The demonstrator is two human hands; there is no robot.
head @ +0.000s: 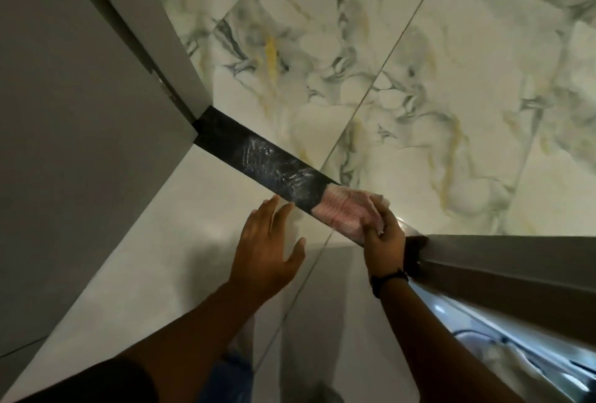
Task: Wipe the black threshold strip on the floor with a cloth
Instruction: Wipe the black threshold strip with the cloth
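Where it crosses the floor between two door jambs, the black threshold strip (pixel 258 157) shows whitish smears. Pink checked cloth (pixel 343 211): flat on its near end, pinned under the right hand (pixel 383 235), fingers curled down on it. Left hand (pixel 264 248): spread flat on the pale tile (pixel 161 241), likely bracing.

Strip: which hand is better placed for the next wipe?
Right. The right hand already presses the cloth onto the strip, next to the smeared stretch. The left hand is open and empty, spread over the pale floor beside the strip.
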